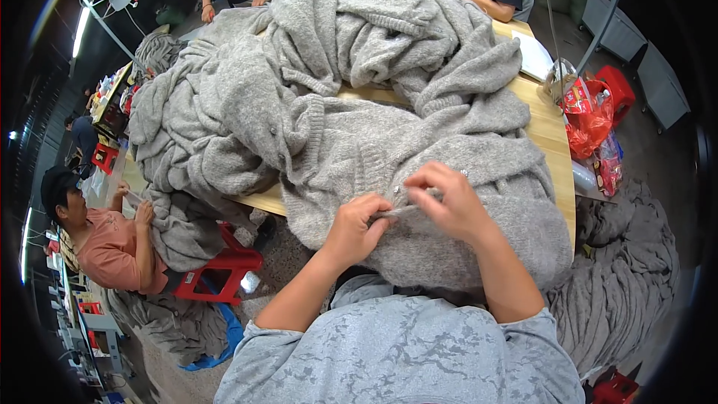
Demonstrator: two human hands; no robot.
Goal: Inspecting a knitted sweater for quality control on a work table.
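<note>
A grey knitted cardigan (486, 247) lies across the near edge of the table and hangs over it toward my lap. My left hand (357, 228) pinches a fold of its knit edge between thumb and fingers. Just right of it, my right hand (447, 198) is raised slightly over the same edge, thumb and fingers drawn together. Whatever lies between those fingertips is too small to make out. Small shiny buttons (464, 173) show on the knit beside my right hand. A ribbed band (368, 168) of the cardigan lies beyond my hands.
More grey knitwear (381, 22) is heaped around the wooden table (552, 138). Co-workers sit at the left (112, 243) and the far side. Red plastic bags (587, 116) stand at the right, above a grey garment pile (621, 284) on the floor. A red stool (217, 273) is at left.
</note>
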